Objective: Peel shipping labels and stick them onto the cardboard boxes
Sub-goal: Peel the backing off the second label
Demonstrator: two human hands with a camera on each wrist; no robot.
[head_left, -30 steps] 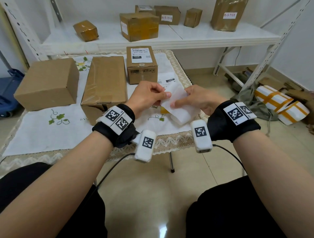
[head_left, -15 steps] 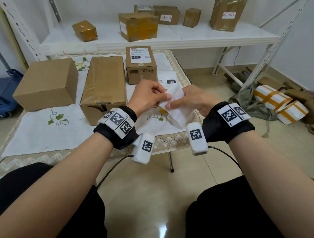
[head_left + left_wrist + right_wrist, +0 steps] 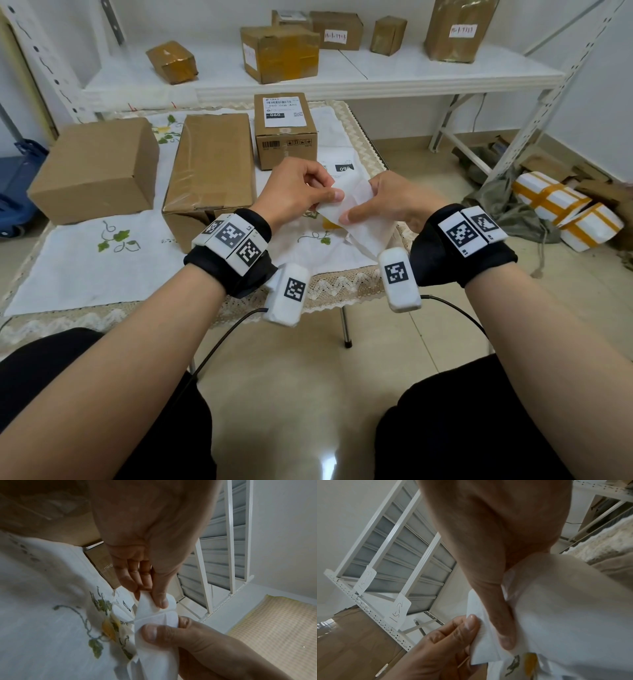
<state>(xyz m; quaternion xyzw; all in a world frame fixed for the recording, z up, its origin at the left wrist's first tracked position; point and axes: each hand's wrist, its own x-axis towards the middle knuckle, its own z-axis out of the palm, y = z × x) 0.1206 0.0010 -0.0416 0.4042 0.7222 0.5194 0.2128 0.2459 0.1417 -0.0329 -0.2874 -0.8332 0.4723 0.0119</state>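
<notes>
Pinching label sheet between both grips | left hand upper corner | right hand lower edge

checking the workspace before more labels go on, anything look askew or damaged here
Yes: the small taped box on the shelf sits tilted and looks crumpled. On the table, the long box has wrinkled tape with its near end gaping.
</notes>
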